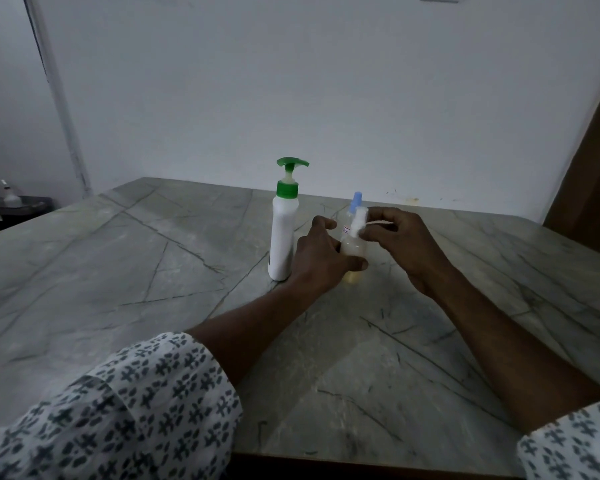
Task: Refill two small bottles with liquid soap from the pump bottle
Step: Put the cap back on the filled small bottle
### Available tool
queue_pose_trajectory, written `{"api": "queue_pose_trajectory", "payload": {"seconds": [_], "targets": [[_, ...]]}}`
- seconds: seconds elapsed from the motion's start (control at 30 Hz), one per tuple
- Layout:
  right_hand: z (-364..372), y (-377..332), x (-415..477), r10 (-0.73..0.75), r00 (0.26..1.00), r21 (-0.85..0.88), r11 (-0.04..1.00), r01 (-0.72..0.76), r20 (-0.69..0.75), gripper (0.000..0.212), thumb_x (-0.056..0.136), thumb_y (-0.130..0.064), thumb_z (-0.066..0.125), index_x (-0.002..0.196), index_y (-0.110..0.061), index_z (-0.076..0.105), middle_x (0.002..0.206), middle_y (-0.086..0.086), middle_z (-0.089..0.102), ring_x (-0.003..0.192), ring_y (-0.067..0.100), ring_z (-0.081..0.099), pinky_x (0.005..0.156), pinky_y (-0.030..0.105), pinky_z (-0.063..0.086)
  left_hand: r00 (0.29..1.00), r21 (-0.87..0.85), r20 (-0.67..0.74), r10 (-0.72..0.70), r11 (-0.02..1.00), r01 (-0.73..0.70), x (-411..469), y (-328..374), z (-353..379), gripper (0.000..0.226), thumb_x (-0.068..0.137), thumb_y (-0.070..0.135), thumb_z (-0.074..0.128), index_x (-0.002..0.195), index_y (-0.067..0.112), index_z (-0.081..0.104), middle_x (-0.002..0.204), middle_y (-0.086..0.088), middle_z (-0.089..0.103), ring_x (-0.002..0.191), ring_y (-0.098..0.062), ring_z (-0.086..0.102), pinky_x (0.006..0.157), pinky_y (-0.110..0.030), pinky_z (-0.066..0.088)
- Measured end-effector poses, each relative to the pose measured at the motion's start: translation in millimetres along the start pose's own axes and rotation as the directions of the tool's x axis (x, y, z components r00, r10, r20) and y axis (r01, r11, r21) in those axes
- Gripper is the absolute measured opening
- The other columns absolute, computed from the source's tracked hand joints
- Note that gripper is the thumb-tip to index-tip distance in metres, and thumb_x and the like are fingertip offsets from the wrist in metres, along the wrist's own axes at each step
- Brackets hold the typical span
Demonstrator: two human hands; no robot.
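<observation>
A white pump bottle (284, 233) with a green pump head stands upright near the middle of the marble table (136, 271). Just to its right my left hand (321, 258) grips a small translucent bottle (353, 249) with yellowish liquid at its bottom. My right hand (400, 244) pinches that bottle's white cap (358, 221) at the top; a thin white tube sticks out toward the right hand. Behind them stands a second small bottle with a blue cap (356, 201), mostly hidden by the hands.
A white wall rises close behind the table. A brown wooden panel (593, 161) stands at the right. A dark tray with a small bottle (11, 199) sits off the table at the far left. The table's front edge runs along the bottom.
</observation>
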State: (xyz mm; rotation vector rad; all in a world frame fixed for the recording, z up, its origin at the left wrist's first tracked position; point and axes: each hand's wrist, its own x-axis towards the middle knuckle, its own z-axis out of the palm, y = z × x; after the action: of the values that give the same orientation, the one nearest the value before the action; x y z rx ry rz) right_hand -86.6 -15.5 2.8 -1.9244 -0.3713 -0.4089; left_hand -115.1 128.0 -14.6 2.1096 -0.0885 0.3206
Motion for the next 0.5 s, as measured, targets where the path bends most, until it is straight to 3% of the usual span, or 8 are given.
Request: {"api": "queue_pose_trajectory", "payload": {"seconds": [0.07,0.13,0.2,0.33,0.5], "targets": [[0.1,0.8,0.0,-0.017,1.0,-0.014,1.0,0.017,-0.002,0.032,0.084,-0.01,0.07,0.116,-0.011,0.067,0.117,0.007,0.068,0.101,0.02,0.066,0.091,0.034,0.054,1.0,-0.001,-0.002,-0.001,1.0,0.001,-0.5,0.4,0.2,0.084,0.076,0.031,0.087,0.142,0.018,0.037,0.126,-0.006,0.068,0.107,-0.019,0.063,0.089,-0.029,0.046],[-0.9,3.2,1.0,-0.02,1.0,-0.044,0.999,0.019,-0.019,0.021,0.08,-0.017,0.075,0.099,-0.01,0.071,0.107,0.007,0.071,0.094,0.019,0.068,0.086,0.035,0.057,1.0,0.002,-0.003,0.0,1.0,0.0,0.0,0.0,0.7,0.083,0.076,0.031,0.087,0.142,0.018,0.037,0.126,-0.006,0.069,0.11,-0.021,0.064,0.093,-0.032,0.048],[-1.7,4.5,1.9,0.004,1.0,-0.032,0.999,-0.004,-0.023,0.024,0.077,-0.023,0.079,0.091,-0.006,0.07,0.099,0.008,0.072,0.091,0.021,0.07,0.084,0.038,0.058,1.0,0.005,-0.001,-0.001,1.0,0.001,0.4,-0.7,1.0,0.083,0.076,0.031,0.086,0.142,0.018,0.037,0.126,-0.006,0.069,0.112,-0.022,0.064,0.09,-0.029,0.047],[0.7,3.5,0.2,-0.013,1.0,-0.003,1.0,0.013,0.025,0.035,0.084,-0.014,0.072,0.118,-0.009,0.066,0.117,0.008,0.068,0.102,0.021,0.066,0.094,0.039,0.054,1.0,-0.003,0.001,-0.001,1.0,0.001,1.1,-1.2,0.9,0.083,0.076,0.031,0.086,0.142,0.019,0.037,0.127,-0.007,0.068,0.113,-0.022,0.064,0.093,-0.032,0.048],[3.3,3.9,-1.5,-0.089,0.996,-0.057,0.994,0.088,-0.017,0.021,0.082,-0.012,0.073,0.103,-0.008,0.071,0.105,0.009,0.069,0.096,0.024,0.067,0.089,0.045,0.056,1.0,-0.014,-0.003,0.019,1.0,-0.019,1.8,-3.2,1.9,0.083,0.076,0.029,0.086,0.142,0.018,0.037,0.124,-0.007,0.069,0.097,-0.015,0.06,0.083,-0.026,0.045]]}}
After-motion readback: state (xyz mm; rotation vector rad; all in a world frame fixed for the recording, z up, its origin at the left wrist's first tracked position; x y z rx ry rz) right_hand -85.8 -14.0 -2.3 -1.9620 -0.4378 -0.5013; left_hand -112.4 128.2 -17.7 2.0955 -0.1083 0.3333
